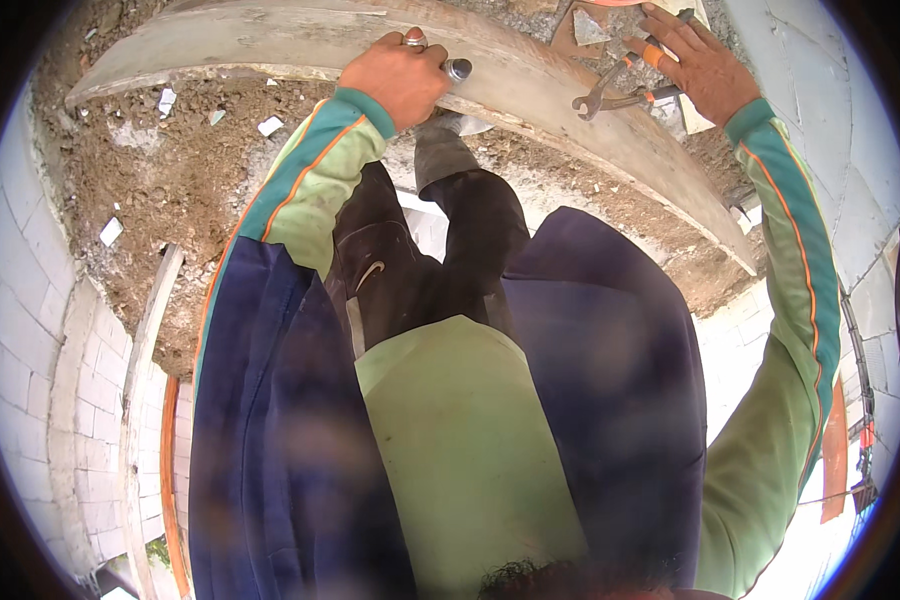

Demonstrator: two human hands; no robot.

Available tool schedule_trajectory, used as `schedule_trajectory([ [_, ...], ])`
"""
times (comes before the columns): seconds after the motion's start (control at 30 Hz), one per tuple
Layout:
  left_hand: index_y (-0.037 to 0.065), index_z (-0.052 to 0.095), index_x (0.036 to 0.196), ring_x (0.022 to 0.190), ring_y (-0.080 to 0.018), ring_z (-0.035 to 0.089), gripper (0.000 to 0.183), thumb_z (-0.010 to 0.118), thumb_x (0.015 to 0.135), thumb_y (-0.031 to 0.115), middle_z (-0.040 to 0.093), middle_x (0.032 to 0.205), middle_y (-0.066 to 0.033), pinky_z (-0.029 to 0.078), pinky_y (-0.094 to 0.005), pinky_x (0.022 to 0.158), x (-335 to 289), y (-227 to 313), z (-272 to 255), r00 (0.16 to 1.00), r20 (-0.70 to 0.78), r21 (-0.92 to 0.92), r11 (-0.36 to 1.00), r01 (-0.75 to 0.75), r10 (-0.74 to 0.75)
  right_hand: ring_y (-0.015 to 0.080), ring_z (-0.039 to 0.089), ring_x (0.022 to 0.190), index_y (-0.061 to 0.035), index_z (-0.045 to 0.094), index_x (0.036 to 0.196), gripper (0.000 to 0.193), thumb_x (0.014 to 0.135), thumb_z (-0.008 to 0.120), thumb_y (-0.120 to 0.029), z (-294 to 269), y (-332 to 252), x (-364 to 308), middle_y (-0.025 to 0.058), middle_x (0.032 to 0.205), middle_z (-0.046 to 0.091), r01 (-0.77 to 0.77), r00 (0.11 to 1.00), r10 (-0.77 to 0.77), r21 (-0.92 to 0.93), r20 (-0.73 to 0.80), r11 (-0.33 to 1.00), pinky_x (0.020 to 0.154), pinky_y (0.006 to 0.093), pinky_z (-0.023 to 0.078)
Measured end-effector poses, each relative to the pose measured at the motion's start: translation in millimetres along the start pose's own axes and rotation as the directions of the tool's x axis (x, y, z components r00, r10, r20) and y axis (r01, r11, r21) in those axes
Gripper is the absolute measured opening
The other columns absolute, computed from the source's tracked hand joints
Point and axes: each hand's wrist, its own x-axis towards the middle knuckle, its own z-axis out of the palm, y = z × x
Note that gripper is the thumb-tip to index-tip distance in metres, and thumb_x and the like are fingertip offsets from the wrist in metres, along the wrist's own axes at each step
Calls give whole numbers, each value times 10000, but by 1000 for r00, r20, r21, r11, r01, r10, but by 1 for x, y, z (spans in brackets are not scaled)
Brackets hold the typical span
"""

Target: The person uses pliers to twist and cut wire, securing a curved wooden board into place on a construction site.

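Observation:
My left hand [395, 82] is closed around a dark tool with a round, shiny metal end [458, 69]. Most of that tool is hidden in the fist, so its kind cannot be told. The fist rests at a long curved board [530, 75], grey and dusty, lying across the ground. Over the board's right part, my right hand [705, 75] holds a pair of pincers [595, 103] by one handle, its fingers fairly straight. Their metal jaws point left and their black and orange handles stand apart. An orange band shows by my fingers.
Loose brown soil [220, 150] with white tile chips [111, 232] spreads around my feet. Pale block walls rise at left [20, 260] and right [820, 120]. A wooden strip [142, 370] leans at the left. At the top edge lies a red rim [615, 3] beside broken tile pieces.

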Motion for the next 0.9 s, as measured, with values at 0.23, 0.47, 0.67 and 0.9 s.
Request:
schedule_trajectory([
  [0.23,85,735,843,1090,-302,627,123,661,754,124,662,1016,-17,496,-363,888,8,-5,11,995,-95,-6,1000,0,-1,290,391,1427,-197,508,1347,457,892,537,-227,-14,29,50,102,1461,475,365,930,-366,57,12,929,1155,495,356],
  [0.47,101,715,870,887,-283,662,189,592,813,232,676,873,-73,520,-402,805,11,-4,16,974,-218,-14,998,-57,52,304,384,1432,-150,486,1372,501,880,554,-213,-10,18,54,117,1454,478,359,931,-364,109,24,927,1158,502,352],
  [0.67,92,710,811,906,-272,652,192,572,826,225,666,865,-68,503,-389,808,10,-1,12,976,-215,14,999,-37,39,303,376,1441,-138,459,1412,550,884,562,-257,-15,13,46,118,1453,478,313,942,-324,116,92,943,1171,514,337],
  [0.9,76,724,778,886,-282,656,200,590,799,223,668,864,-83,506,-393,797,4,-4,4,980,-190,34,998,-51,56,260,451,1367,-159,514,1345,463,893,537,-258,-38,13,59,92,1346,530,371,916,-380,92,126,924,1128,483,383],
])
